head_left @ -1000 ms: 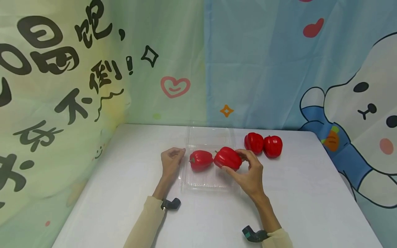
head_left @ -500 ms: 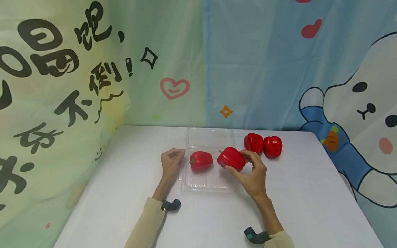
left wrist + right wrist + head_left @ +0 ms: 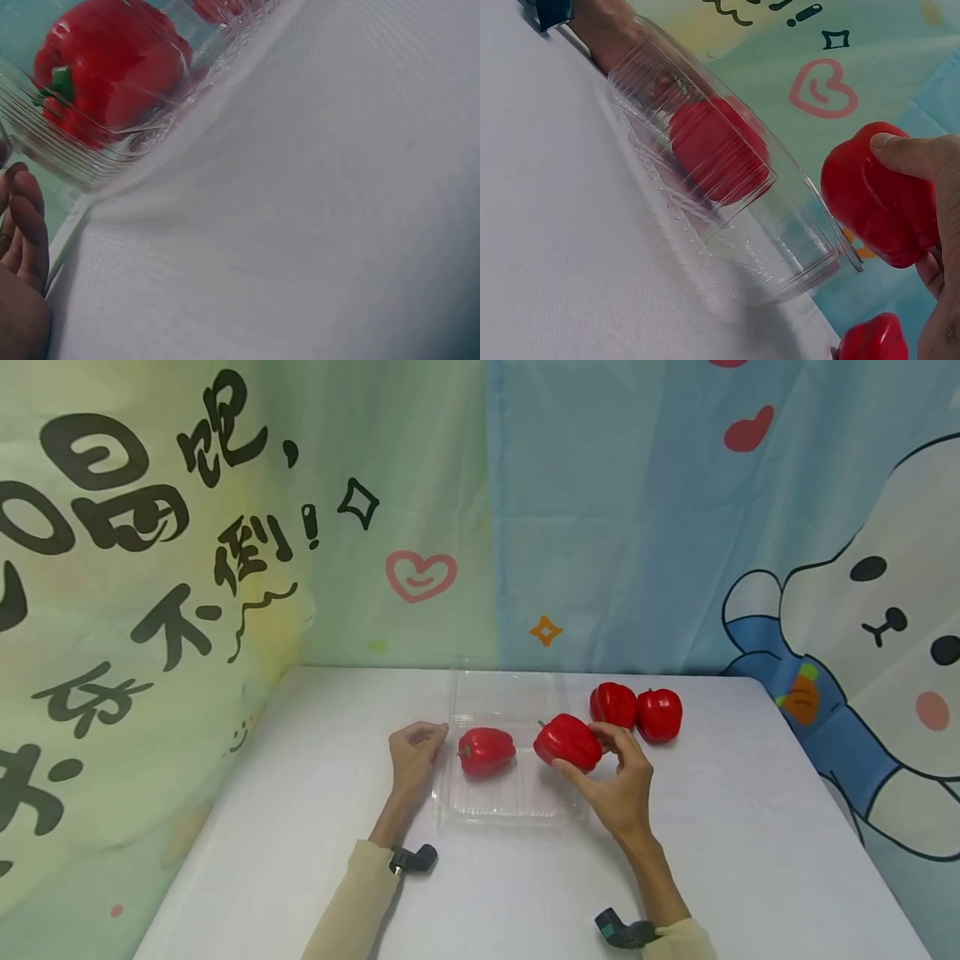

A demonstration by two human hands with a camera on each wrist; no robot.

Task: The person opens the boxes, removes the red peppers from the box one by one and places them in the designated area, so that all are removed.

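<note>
A clear plastic container (image 3: 498, 808) lies on the white table, its lid folded back toward the backdrop. Inside, on the left, rests one red bell pepper (image 3: 487, 752), its green stem facing left. At the container's left rim is my left hand (image 3: 413, 758), thumb and curled fingers pinching the edge. My right hand (image 3: 624, 783) grips a second red bell pepper (image 3: 567, 742) between thumb and fingers. That pepper (image 3: 881, 195) is raised at the container's right rim in the right wrist view, apart from the one inside.
Two more red bell peppers, a left one (image 3: 611, 703) and a right one (image 3: 660, 716), stand side by side on the table behind the right hand. A printed cloth backdrop (image 3: 600, 527) hangs along the table's far edge.
The right hand has shifted rightward with its bell pepper, widening the gap to the pepper in the container. The left hand keeps its place at the rim.
</note>
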